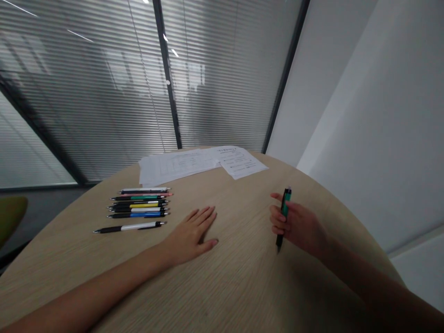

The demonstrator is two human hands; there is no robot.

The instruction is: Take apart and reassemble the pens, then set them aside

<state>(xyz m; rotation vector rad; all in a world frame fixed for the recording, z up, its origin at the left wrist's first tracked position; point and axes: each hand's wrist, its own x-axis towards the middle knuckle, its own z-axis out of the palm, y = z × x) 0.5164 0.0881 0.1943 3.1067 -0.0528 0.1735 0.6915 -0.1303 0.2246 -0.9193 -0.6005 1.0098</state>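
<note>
My right hand point(294, 224) grips a green and black click pen point(285, 207) above the right half of the table. The pen stands nearly upright, tip down and push button up. My left hand point(190, 236) lies flat on the wood, palm down, fingers spread, holding nothing. Just left of it, a white and black pen point(130, 227) lies on its own. Behind that pen is a row of several pens side by side, among them a blue one point(138, 215), a yellow one point(147, 206) and a green one point(138, 198).
Printed paper sheets point(180, 166) lie overlapping at the far side of the round wooden table point(222, 286). Beyond the table is a glass partition with blinds point(215, 92). A white wall point(381, 120) rises on the right, and part of a green chair point(12, 215) shows at left.
</note>
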